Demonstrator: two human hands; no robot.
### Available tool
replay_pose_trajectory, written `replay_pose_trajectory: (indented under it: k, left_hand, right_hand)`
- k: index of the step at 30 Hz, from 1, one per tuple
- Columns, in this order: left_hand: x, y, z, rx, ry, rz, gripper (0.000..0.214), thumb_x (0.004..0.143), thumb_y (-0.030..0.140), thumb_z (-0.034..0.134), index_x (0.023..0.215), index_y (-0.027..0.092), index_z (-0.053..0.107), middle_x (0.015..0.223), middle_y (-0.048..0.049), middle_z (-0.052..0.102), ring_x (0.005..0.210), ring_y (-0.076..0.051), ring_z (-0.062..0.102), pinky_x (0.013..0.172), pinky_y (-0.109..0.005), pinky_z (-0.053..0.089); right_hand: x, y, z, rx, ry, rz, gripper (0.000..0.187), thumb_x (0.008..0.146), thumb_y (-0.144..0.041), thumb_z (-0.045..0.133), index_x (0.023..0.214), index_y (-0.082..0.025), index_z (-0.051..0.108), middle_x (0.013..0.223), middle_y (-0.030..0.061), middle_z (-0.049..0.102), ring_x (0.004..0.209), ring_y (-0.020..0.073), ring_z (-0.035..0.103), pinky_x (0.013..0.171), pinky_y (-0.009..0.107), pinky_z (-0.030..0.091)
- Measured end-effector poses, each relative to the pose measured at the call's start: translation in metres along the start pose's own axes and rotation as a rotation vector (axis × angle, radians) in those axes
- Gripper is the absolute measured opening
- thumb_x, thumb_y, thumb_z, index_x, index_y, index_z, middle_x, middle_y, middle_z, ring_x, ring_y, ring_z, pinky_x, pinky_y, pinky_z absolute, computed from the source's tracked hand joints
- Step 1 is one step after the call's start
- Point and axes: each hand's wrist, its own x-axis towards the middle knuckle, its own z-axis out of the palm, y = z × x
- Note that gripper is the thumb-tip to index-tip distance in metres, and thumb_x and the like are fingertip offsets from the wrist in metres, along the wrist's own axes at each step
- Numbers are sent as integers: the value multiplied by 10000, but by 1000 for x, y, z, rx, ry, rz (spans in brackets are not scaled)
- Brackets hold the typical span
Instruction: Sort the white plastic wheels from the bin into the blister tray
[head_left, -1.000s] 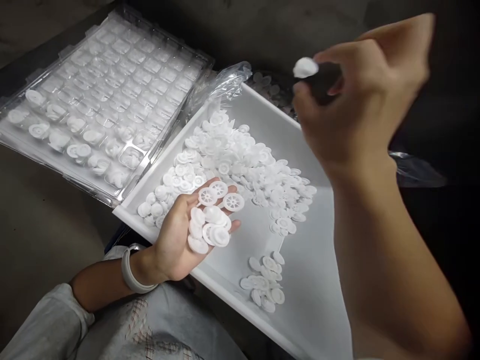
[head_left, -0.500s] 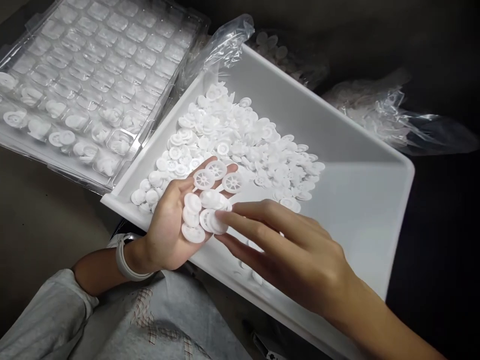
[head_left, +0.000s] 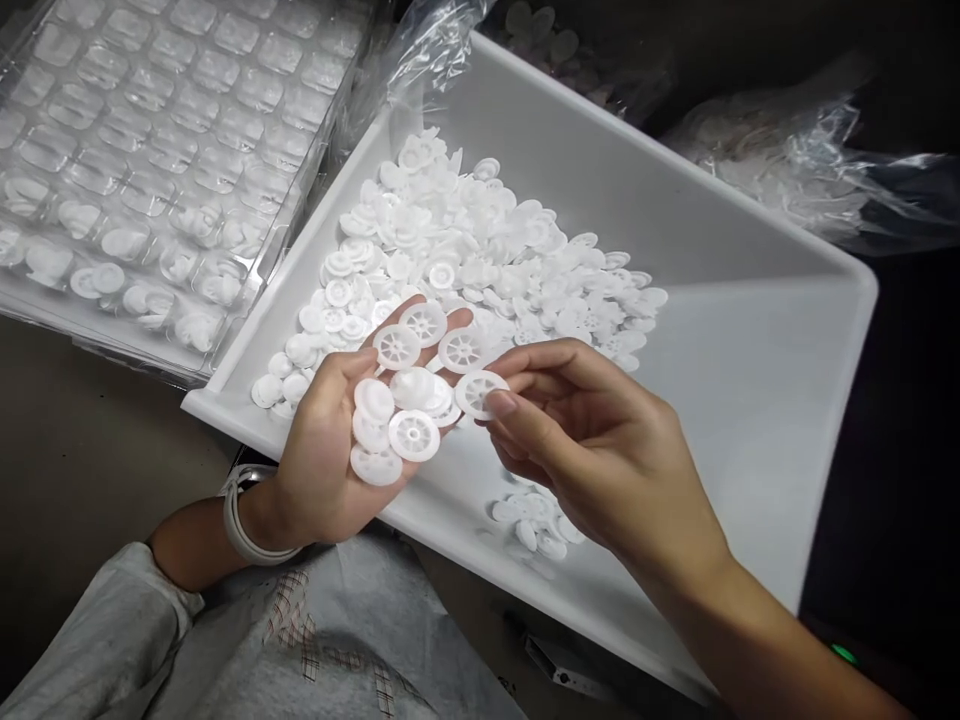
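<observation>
Palm up, my left hand (head_left: 326, 455) cradles several small round white plastic discs (head_left: 414, 436), some with spokes like a wheel, others smooth on top. Just right of it, my right hand (head_left: 600, 440) pinches one spoked white plastic disc (head_left: 480, 395) between thumb and fingers, close to the discs on the left palm. Both hands are above a light grey bin (head_left: 780, 400). A heap of similar white discs (head_left: 480, 245) lies in the bin beyond my left hand. A smaller group of discs (head_left: 536, 520) lies below my right hand, partly hidden by it.
At the left, a clear plastic tray (head_left: 169, 95) with many pockets holds white discs in its nearer rows. A clear plastic bag (head_left: 780, 170) with pale pieces lies behind the bin on the right. Another clear bag (head_left: 435, 40) drapes by the bin's far left corner.
My right hand has lifted a spoked disc from the left palm, turned and moved slightly up and right. A spoked disc beneath now shows fully. The view has shifted a little.
</observation>
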Motion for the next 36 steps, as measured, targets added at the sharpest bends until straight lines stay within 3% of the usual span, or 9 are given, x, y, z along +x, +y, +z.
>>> replay_pose_trajectory:
  k: [9, 17, 23, 30, 36]
  left_hand:
    - [-2, 1, 1, 24, 24, -60, 471, 924, 291, 429, 1385, 231, 500, 1361, -28, 619, 1310, -234, 544, 1163, -460, 374]
    - [1, 2, -1, 12, 19, -82, 463, 935, 273, 393, 1382, 235, 508, 1333, 11, 640, 1271, -186, 578, 1112, -397, 447]
    - [1, 3, -1, 13, -2, -88, 505, 934, 281, 424, 1436, 238, 450, 1382, 7, 603, 1298, -167, 552, 1147, -371, 406]
    - [1, 3, -3, 49, 16, -66, 456, 948, 274, 391, 1389, 259, 508, 1326, 7, 644, 1285, -200, 567, 1104, -414, 454]
    - [-1, 3, -3, 50, -15, -76, 477, 948, 274, 421, 1423, 270, 461, 1365, 13, 617, 1332, -197, 519, 1183, -451, 346]
  right_hand:
    - [-1, 10, -4, 114, -24, 2, 114, 854, -273, 698, 900, -267, 594, 666, -49, 514, 489, 55, 344, 413, 232, 268]
    - [0, 11, -5, 315, -76, 128, 155, 869, -408, 669, 868, -265, 608, 599, -54, 361, 498, 74, 306, 445, 237, 246]
    - [2, 6, -5, 347, -58, 201, 116, 899, -336, 600, 833, -241, 609, 606, -50, 404, 483, 57, 289, 450, 229, 215]
    - [2, 4, -5, 383, -66, 248, 150, 916, -261, 477, 820, -234, 588, 570, -52, 419, 471, 68, 287, 446, 219, 219]
    - [4, 5, -4, 387, -76, 266, 126, 911, -279, 472, 845, -228, 566, 585, -53, 423, 475, 68, 281, 445, 214, 210]
